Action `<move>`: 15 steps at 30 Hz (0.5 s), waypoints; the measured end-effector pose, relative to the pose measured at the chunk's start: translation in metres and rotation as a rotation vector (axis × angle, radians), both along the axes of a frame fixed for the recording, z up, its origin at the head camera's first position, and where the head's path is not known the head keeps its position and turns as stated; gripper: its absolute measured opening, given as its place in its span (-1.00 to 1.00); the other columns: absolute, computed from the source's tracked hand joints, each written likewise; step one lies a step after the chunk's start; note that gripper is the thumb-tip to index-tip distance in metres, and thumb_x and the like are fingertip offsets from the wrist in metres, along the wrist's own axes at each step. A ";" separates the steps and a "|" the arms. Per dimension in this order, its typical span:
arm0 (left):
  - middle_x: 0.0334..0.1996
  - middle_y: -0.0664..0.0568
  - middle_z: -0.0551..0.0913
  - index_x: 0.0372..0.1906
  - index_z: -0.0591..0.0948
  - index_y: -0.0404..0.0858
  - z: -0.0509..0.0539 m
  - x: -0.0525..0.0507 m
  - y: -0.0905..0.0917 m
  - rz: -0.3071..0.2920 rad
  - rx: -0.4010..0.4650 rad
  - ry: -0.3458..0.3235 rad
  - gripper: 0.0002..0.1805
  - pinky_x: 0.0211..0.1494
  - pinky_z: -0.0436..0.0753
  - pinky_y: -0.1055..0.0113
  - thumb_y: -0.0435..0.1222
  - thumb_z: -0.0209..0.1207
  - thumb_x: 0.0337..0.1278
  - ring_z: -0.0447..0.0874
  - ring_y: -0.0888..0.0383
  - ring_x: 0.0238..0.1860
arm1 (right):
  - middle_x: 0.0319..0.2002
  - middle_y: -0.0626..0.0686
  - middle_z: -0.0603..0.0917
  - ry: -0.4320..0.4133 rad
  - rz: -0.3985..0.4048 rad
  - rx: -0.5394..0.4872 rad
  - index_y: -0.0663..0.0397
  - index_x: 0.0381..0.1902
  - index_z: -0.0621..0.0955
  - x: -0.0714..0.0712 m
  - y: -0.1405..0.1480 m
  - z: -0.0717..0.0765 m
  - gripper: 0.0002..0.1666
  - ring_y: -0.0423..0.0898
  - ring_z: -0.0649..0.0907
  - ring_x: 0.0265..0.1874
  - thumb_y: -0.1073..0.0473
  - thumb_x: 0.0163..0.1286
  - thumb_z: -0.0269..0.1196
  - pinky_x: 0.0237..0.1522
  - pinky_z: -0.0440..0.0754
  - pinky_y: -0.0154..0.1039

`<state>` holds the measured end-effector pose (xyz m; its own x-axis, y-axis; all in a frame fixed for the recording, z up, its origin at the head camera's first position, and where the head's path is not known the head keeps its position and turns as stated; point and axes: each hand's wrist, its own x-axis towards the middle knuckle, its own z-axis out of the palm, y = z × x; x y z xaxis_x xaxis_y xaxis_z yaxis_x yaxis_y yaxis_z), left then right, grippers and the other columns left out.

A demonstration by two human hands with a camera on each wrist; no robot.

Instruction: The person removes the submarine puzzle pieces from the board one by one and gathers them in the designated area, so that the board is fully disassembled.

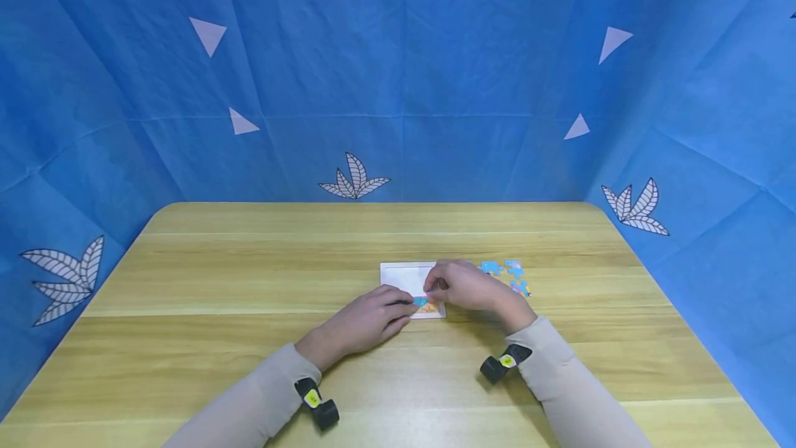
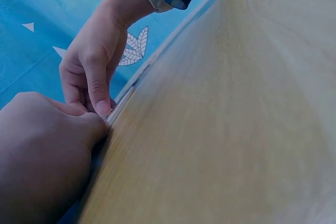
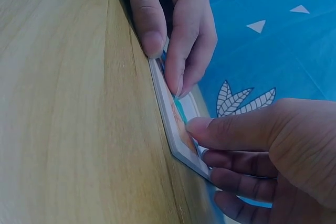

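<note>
The left hand (image 1: 370,320) lies over the near left part of the white puzzle tray (image 1: 398,275). Its fingers are stretched out, only a little bent, and their tips touch the near part of this tray; in the right wrist view its thumb comes down at the near rim, while the other fingertips reach the coloured picture inside. This hand is not closed around anything.

The right hand (image 1: 466,285) comes to the tray from its right side. Its fingers are bent, and the thumb and the forefinger are near to each other above the coloured picture. In the right wrist view the thumb tip touches this picture, close to the right end of the tray. Whether this hand pinches a piece or only presses, I cannot tell.

The coloured picture (image 1: 429,305), blue and orange, fills the visible near part of the tray, between the fingertips of both hands; the far part is plain white. The tray itself lies flat on the desk (image 1: 249,254). To the right of the tray, just past the right hand, there are loose puzzle pieces (image 1: 491,267), blue with some pink. Behind the tray, beyond the desk, hangs a blue cloth (image 1: 466,75).
</note>
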<state>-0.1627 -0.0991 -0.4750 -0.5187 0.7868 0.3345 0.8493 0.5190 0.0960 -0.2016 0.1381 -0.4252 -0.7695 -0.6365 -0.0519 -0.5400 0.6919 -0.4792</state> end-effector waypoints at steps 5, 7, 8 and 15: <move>0.10 0.08 0.61 0.17 0.63 -0.17 0.000 0.000 0.000 -0.001 0.001 -0.007 -0.65 0.24 0.48 0.35 -0.16 0.09 0.42 0.52 0.17 0.10 | -0.35 -0.18 0.53 -0.009 0.002 0.001 -0.07 -0.28 0.66 0.001 -0.001 0.000 -0.94 -0.24 0.51 -0.42 0.15 0.30 0.36 -0.33 0.52 -0.31; 0.10 0.07 0.60 0.18 0.63 -0.18 0.000 0.000 0.001 -0.002 0.000 -0.009 -0.65 0.25 0.48 0.35 -0.16 0.09 0.42 0.52 0.17 0.10 | -0.35 -0.19 0.54 -0.009 0.001 0.001 -0.07 -0.28 0.66 0.001 -0.001 0.000 -0.94 -0.24 0.51 -0.42 0.15 0.31 0.36 -0.33 0.52 -0.30; 0.10 0.07 0.60 0.18 0.63 -0.18 0.000 0.000 0.001 -0.002 -0.001 -0.010 -0.65 0.25 0.48 0.35 -0.16 0.09 0.42 0.52 0.16 0.11 | -0.35 -0.19 0.54 -0.010 0.000 0.001 -0.07 -0.28 0.66 0.001 -0.001 0.000 -0.94 -0.24 0.51 -0.43 0.15 0.31 0.36 -0.33 0.53 -0.30; 0.11 0.09 0.60 0.19 0.63 -0.15 -0.001 0.000 0.001 0.012 -0.011 -0.018 -0.64 0.27 0.47 0.36 -0.15 0.09 0.43 0.51 0.17 0.12 | -0.37 -0.20 0.54 -0.028 -0.003 -0.005 -0.08 -0.29 0.64 0.001 -0.001 0.000 -0.94 -0.24 0.51 -0.44 0.16 0.32 0.35 -0.35 0.53 -0.30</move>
<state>-0.1626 -0.0985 -0.4759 -0.5338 0.7841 0.3166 0.8412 0.5304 0.1050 -0.2010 0.1373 -0.4251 -0.7700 -0.6341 -0.0709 -0.5237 0.6915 -0.4976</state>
